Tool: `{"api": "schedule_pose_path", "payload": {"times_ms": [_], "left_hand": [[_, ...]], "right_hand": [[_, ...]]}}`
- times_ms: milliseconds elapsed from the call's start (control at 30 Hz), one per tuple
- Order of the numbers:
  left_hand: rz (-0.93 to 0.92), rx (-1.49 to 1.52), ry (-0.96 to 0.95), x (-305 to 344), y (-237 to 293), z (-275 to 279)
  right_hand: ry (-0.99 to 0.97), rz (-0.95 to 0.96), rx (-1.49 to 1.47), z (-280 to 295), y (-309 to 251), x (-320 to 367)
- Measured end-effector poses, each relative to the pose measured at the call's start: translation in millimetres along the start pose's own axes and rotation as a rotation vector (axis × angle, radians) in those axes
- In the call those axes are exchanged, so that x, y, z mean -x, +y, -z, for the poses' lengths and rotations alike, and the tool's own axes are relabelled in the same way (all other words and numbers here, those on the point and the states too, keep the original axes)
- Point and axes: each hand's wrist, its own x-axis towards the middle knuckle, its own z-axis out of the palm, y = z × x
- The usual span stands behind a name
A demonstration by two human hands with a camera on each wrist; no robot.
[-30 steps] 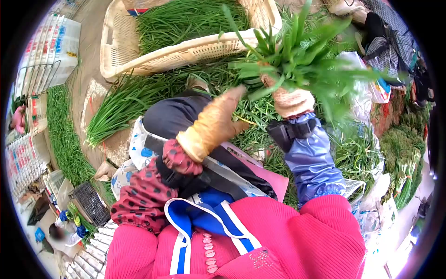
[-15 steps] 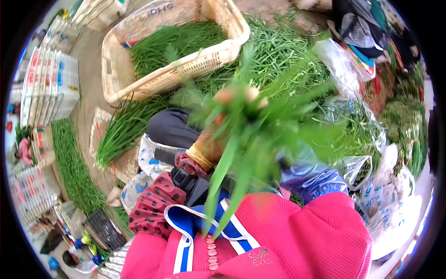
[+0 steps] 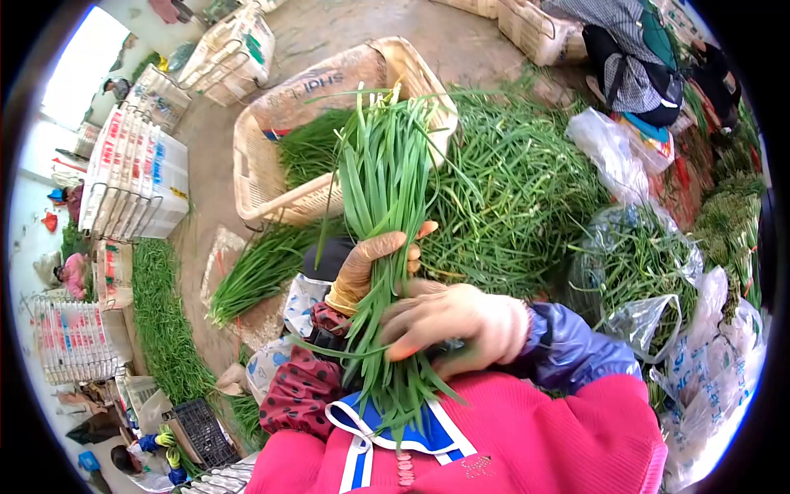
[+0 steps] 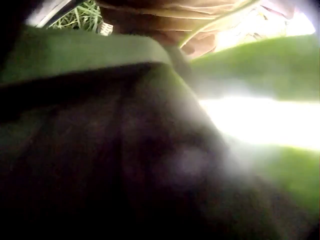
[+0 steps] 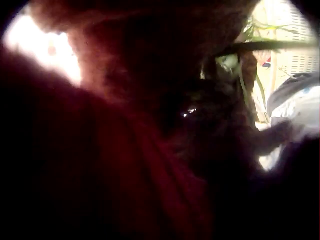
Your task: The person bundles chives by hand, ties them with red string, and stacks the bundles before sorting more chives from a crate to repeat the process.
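Observation:
A thick bunch of garlic chives stands in front of the chest, pale cut ends up, leaf tips hanging over the blue-and-white apron. My left hand, in a tan glove, grips it around the middle. My right hand, in a pale glove and blurred, lies across the lower leaves with its fingers spread and slightly bent. Blurred green leaves fill much of the left wrist view, below the tan glove. The right wrist view is mostly dark, with a few leaves at its upper right.
A cream plastic crate partly filled with chives stands ahead. Loose greens are heaped beside it. A neat pile of chives lies at the left knee. Clear plastic bags are at the right, stacked white crates at the left.
The right hand held the bunch out at the upper right. It has come in front of the chest, cut ends now up, and the left hand, free before, grips it.

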Motion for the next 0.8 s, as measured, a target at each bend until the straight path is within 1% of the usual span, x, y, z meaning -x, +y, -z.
{"api": "schedule_pose_path", "payload": {"times_ms": [33, 100, 133, 167, 200, 233, 300, 333, 433, 500, 533, 567, 600, 633, 667, 700, 733, 767, 800], "left_hand": [[-0.052, -0.085, 0.103, 10, 8, -17], [-0.101, -0.363, 0.196, 12, 18, -11], [-0.173, -0.557, 0.207, 13, 21, -6], [-0.193, -0.598, 0.178, 18, 23, -9], [-0.225, -0.659, 0.199, 21, 22, -10], [-0.254, -0.712, 0.224, 24, 20, -9], [-0.241, -0.736, 0.215, 34, 18, -9], [-0.238, -0.744, 0.22, 41, 18, -7], [-0.187, -0.824, 0.275, 63, 19, 8], [-0.144, -0.83, 0.322, 80, 12, 19], [-0.16, -0.837, 0.307, 87, 9, 16], [-0.118, -0.801, 0.316, 93, 6, 15], [-0.079, -0.765, 0.324, 98, 4, 15], [-0.042, -0.73, 0.33, 102, 4, 18], [0.019, -0.777, 0.329, 103, 3, 27], [0.035, -0.739, 0.317, 105, 3, 29], [0.057, -0.7, 0.304, 107, 2, 30], [0.082, -0.654, 0.293, 109, -1, 32], [0.133, -0.685, 0.285, 112, -3, 38]], "right_hand": [[0.106, -0.108, -0.338, 2, -1, 6], [0.677, -0.649, -0.72, 2, -7, 7], [0.696, -0.727, -0.666, -3, 19, 12], [0.534, -0.613, -0.702, -6, 50, 16], [0.491, -0.544, -0.753, -16, 83, 17], [0.447, -0.48, -0.807, -27, 101, 12], [0.642, -0.408, -1.001, -30, 102, -18], [0.747, -0.428, -1.049, -25, 104, -31], [1.137, -0.622, -1.068, 21, 103, -61], [1.166, -0.39, -1.118, 46, 127, -54], [1.18, -0.279, -1.136, 62, 147, -45], [1.437, -0.392, -0.947, 79, 177, -33], [1.556, -0.128, -0.959, 82, 169, -37], [1.569, -0.039, -0.909, 88, 170, -31], [1.509, -0.124, -0.713, 92, 168, -26], [1.436, -0.199, -0.519, 94, 168, -23], [1.47, -0.321, -0.445, 91, 157, -27], [1.414, -0.457, -0.266, 93, 170, -19], [1.448, -0.561, -0.248, 90, 171, -17]]}}
